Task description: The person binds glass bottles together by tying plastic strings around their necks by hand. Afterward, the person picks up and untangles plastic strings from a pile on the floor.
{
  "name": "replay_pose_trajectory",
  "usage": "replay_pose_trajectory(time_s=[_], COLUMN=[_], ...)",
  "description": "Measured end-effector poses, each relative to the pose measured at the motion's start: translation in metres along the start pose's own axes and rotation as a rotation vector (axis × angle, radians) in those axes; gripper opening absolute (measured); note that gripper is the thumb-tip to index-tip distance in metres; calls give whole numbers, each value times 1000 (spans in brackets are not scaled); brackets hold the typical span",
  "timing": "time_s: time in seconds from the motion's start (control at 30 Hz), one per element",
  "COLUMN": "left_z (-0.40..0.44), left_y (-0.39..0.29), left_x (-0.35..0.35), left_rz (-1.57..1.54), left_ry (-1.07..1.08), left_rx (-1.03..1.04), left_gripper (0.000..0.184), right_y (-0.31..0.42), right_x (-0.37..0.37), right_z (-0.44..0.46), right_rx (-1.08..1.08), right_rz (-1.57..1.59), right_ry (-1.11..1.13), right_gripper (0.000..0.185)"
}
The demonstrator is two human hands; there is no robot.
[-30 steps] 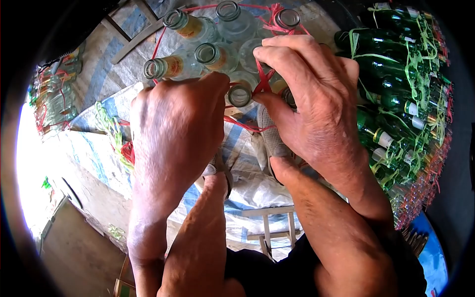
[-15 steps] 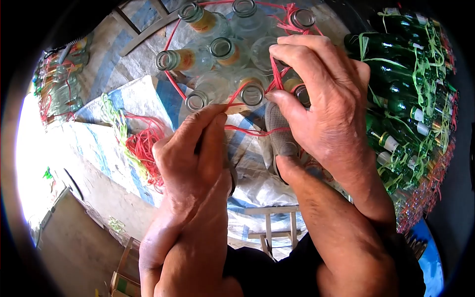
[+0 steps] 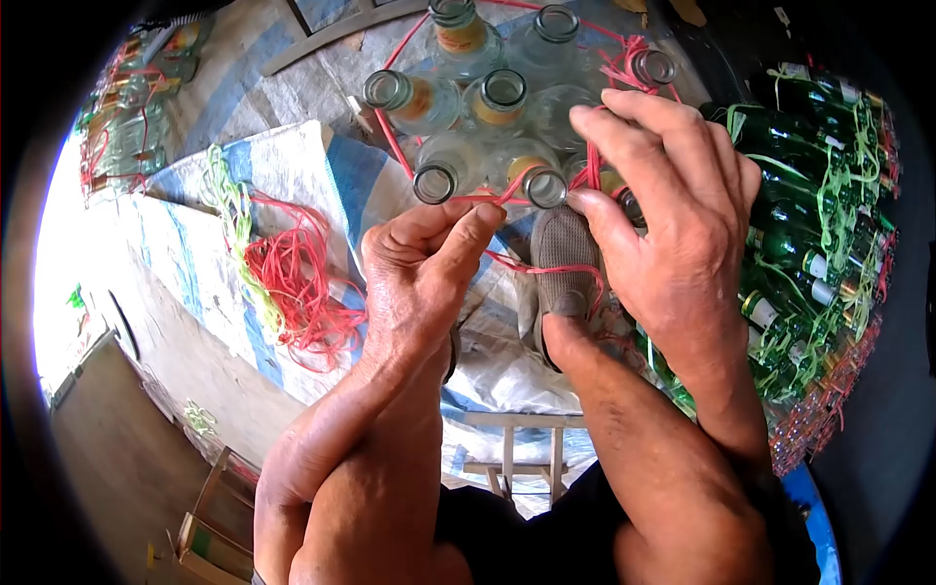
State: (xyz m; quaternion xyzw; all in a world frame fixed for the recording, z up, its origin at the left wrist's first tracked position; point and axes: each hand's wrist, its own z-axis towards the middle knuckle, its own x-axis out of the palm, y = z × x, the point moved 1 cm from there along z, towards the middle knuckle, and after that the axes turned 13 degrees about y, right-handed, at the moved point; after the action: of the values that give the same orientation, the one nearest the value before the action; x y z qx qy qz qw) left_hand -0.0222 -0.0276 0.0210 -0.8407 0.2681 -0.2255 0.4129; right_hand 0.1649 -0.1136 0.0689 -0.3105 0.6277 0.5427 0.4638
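Several clear glass bottles (image 3: 503, 90) stand upright in a cluster at the top centre, with pink twine (image 3: 392, 146) running round their outside. My left hand (image 3: 424, 253) pinches the twine between thumb and fingers, just below the front bottle necks. From that pinch a strand passes across the neck of the front bottle (image 3: 544, 186). My right hand (image 3: 673, 205) is beside the front right bottles, its thumb by a twisted pink strand and its fingers spread and curved. Whether the thumb presses on the strand is unclear. A loose pink loop hangs over my shoe (image 3: 565, 255).
Green bottles (image 3: 780, 219) tied with pale green twine are stacked at the right. A tangle of pink twine (image 3: 297, 278) lies on the striped sheet (image 3: 214, 302) at the left. More clear bottles (image 3: 132, 127) lie at the upper left. A small wooden stool (image 3: 526, 421) is below.
My left hand has drawn back from the bottles, uncovering the front left one, and now pinches the twine nearer me. The view has shifted, so the bottles appear further right.
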Motion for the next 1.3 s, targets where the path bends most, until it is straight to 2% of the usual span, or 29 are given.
replay_pose_trajectory(time_s=[0.13, 0.3, 0.47, 0.6, 0.7, 0.97, 1.3], left_z=[3, 9, 8, 10, 12, 20, 25], left_y=[2, 15, 18, 24, 27, 34, 38], left_x=[0, -1, 6, 2, 2, -3, -2], left_rz=[63, 73, -31, -35, 6, 77, 21], left_ry=[6, 29, -16, 4, -13, -68, -100], left_rx=[5, 66, 73, 105, 108, 81, 87], left_gripper=[15, 18, 15, 21, 22, 21, 26], right_y=[-1, 3, 2, 3, 5, -9, -12], right_x=[8, 2, -9, -10, -10, -4, -2], right_z=[-3, 3, 18, 33, 44, 70, 81], right_rx=[-103, -102, -241, -368, -385, -464, -536], right_rz=[-37, -61, 25, 91, 117, 200, 161], right_ry=[-13, 51, 143, 256, 453, 684, 786], right_gripper=[39, 38, 32, 31, 30, 35, 50])
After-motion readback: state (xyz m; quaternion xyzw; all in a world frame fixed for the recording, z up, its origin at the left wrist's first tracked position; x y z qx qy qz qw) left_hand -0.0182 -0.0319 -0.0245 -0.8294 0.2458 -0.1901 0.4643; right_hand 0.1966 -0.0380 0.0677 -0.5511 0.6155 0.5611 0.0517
